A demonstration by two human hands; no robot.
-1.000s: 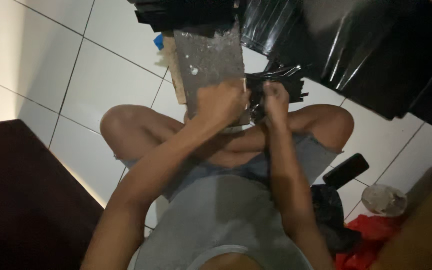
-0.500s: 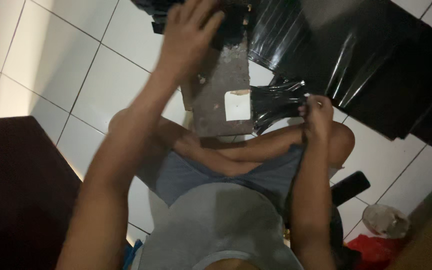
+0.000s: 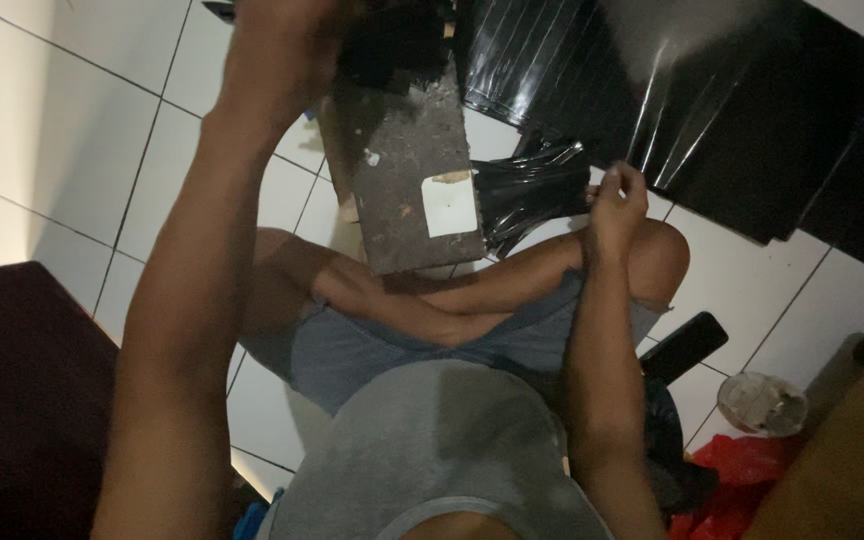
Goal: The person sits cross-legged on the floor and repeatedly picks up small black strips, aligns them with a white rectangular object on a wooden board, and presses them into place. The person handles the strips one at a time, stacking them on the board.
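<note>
Left hand (image 3: 277,50) is raised to the top of the frame, closed on a dark object (image 3: 392,40) — apparently a bundle of black bags, though the dim view leaves this unsure. Right hand (image 3: 617,205) rests at the knee, fingers pinching the edge of a small crumpled black plastic bag (image 3: 532,190). That bag lies just beside a grey board (image 3: 407,160) bearing a white square patch (image 3: 450,205) — the board sits on the tiled floor (image 3: 62,150). Glossy black plastic sheets (image 3: 712,110) spread beyond.

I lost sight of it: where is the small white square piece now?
In the head view, the small white square piece lies on the grey board, near its right edge, beside the crumpled black plastic.
</note>
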